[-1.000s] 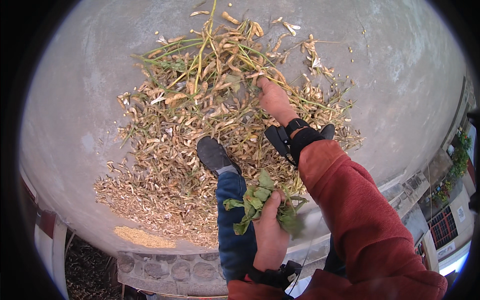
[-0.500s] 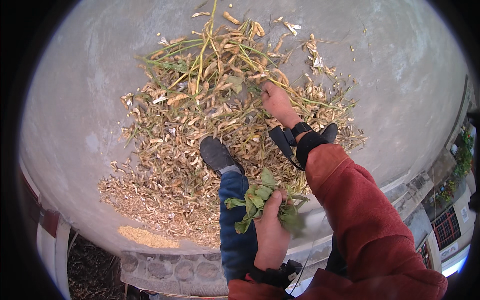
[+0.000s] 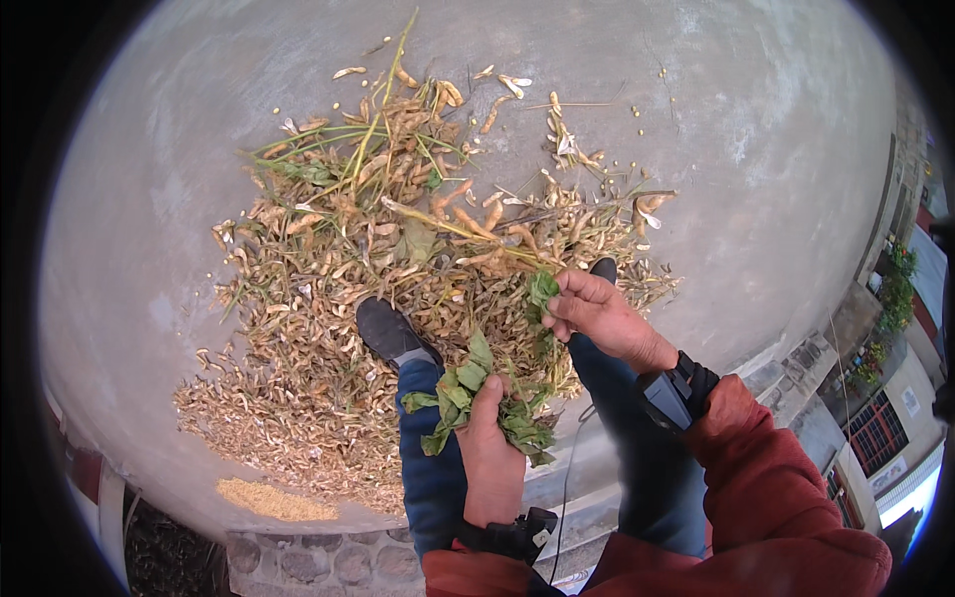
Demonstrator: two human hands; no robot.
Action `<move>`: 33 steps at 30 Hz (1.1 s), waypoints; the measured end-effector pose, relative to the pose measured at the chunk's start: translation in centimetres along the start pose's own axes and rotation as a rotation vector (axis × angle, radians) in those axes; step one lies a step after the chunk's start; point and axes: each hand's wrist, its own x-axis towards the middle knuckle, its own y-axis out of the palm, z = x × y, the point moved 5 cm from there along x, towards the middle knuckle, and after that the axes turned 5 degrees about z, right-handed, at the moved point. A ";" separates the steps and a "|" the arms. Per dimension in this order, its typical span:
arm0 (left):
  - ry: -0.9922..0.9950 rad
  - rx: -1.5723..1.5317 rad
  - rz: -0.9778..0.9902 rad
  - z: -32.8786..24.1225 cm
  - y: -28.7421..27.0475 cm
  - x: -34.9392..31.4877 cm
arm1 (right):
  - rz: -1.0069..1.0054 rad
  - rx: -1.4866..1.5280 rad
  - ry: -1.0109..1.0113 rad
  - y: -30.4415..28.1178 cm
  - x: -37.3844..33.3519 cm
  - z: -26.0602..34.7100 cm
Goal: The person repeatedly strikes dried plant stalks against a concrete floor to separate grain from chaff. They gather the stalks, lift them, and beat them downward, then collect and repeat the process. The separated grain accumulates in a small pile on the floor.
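Note:
A bunch of limp green leaves [image 3: 456,396] is gripped in my left hand [image 3: 489,458], thumb laid across it, in front of my legs. Up and to the right, my right hand [image 3: 609,316] pinches a smaller green leaf [image 3: 542,289] between thumb and fingertips. Beyond both hands spreads a wide heap of dry bean pods [image 3: 308,328], tan and brown, mixed with stems. Long yellow-green stalks [image 3: 370,134] with pods on them lie over the far part of the heap.
My dark shoes [image 3: 390,330] stand among the pods. A small pile of pale yellow beans [image 3: 277,499] lies at the near left, by a stone-faced edge [image 3: 318,559]. Loose pods and beans dot the grey concrete floor [image 3: 766,199]. Buildings and plants [image 3: 888,298] show at the right rim.
My right hand has drawn back from the stalks toward my left hand, with a green leaf now in its fingers. Some stalks and pods have shifted. The left hand still holds its leaves.

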 end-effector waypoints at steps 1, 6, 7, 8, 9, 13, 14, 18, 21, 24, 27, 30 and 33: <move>0.010 -0.001 0.003 0.1 0.1 0.1 | -0.019 0.037 0.005 -0.1 -0.7 -0.3; 0.025 -0.014 -0.020 0.5 0.1 0.5 | -0.148 0.374 0.044 -1.1 -2.9 -2.3; 0.004 -0.037 0.002 0.6 0.2 0.5 | -0.167 0.492 0.044 -1.3 -3.3 -2.6; -0.012 -0.052 0.030 0.7 0.3 0.4 | -0.210 0.557 0.089 -1.5 -3.6 -3.1; -0.012 -0.060 0.056 0.7 0.5 0.3 | -0.210 0.586 0.091 -1.5 -4.0 -3.3; -0.054 -0.062 0.117 1.7 1.2 -0.2 | -0.218 0.577 0.091 -0.2 -6.7 -3.5; -0.050 -0.043 0.213 2.1 1.7 -0.8 | -0.246 0.439 0.124 0.3 -7.6 -3.7; -0.215 -0.012 0.234 4.6 1.2 -3.3 | -0.198 -0.104 0.030 3.4 -10.5 -2.8; -0.130 -0.114 0.236 5.1 0.3 -5.8 | -0.156 -0.447 -0.146 6.3 -13.1 -1.6; -0.147 -0.103 0.236 5.3 -0.4 -8.7 | -0.056 -0.612 -0.302 9.0 -16.8 0.0; -0.100 -0.079 0.161 5.1 -1.0 -11.9 | -0.001 -0.736 -0.276 10.3 -20.0 1.4; -0.007 -0.040 0.118 4.1 -0.8 -13.9 | 0.098 -0.745 -0.194 11.1 -23.0 2.2; 0.043 0.052 0.069 2.8 -0.9 -16.1 | 0.043 -0.656 -0.226 11.0 -25.0 3.3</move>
